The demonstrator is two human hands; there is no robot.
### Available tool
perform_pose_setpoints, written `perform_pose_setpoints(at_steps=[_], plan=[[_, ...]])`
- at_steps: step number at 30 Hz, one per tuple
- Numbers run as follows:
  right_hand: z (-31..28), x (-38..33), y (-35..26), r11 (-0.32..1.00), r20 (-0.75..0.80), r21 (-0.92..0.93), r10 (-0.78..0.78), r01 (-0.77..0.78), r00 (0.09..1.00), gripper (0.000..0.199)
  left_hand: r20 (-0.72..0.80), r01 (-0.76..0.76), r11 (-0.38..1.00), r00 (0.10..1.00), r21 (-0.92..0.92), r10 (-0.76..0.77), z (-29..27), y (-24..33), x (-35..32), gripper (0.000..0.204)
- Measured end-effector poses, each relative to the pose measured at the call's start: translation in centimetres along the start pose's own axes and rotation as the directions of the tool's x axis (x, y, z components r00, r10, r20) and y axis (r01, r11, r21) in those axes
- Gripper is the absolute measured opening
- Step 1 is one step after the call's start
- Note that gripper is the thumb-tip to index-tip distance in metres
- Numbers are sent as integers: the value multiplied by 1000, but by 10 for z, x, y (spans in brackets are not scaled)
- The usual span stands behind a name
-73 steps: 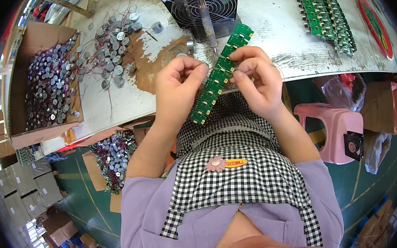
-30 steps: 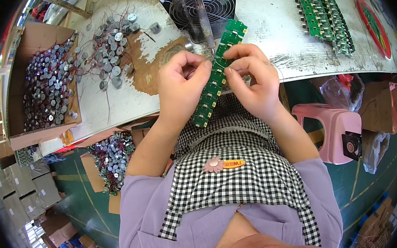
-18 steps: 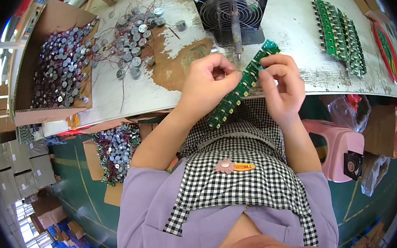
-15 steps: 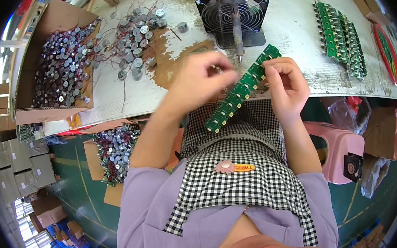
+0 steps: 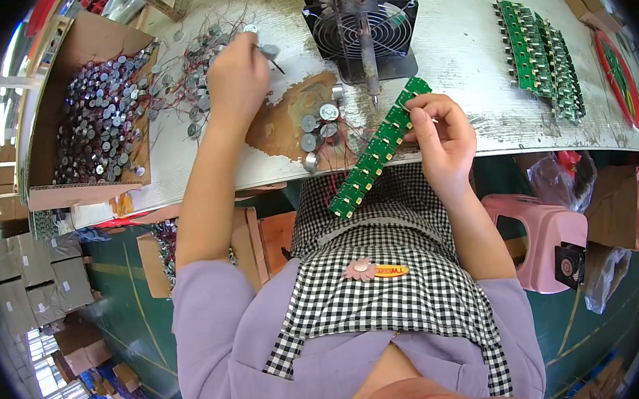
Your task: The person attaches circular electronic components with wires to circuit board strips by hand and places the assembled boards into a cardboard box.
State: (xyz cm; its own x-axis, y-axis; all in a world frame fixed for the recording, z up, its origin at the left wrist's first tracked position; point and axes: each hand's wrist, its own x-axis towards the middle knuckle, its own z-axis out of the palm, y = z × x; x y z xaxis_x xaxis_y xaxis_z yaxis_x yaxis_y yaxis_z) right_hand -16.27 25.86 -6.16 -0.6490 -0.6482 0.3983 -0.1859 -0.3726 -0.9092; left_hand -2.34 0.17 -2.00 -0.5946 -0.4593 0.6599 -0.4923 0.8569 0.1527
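One green circuit strip in right hand, one fan

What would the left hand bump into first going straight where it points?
The left hand would probably meet the small, round, silver metal piece just ahead; depth is unclear, so they may already touch.

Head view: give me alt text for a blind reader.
Right hand holds a strip of green circuit boards near a soldering iron and black fan; left hand is at a pile of small wired metal cylinders on a white workbench.
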Motion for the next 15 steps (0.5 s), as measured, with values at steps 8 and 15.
perform_pose_setpoints(at_steps=[8,15], plan=[[2,6,1,952,67,-244,-174,186,982,7,-318,107,855,899,-507,-301,-43,31,-15,35],[5,3,-3,993,2,-71,-96,95,995,6,573,641,136,747,-756,-338,-65,66,-48,23]])
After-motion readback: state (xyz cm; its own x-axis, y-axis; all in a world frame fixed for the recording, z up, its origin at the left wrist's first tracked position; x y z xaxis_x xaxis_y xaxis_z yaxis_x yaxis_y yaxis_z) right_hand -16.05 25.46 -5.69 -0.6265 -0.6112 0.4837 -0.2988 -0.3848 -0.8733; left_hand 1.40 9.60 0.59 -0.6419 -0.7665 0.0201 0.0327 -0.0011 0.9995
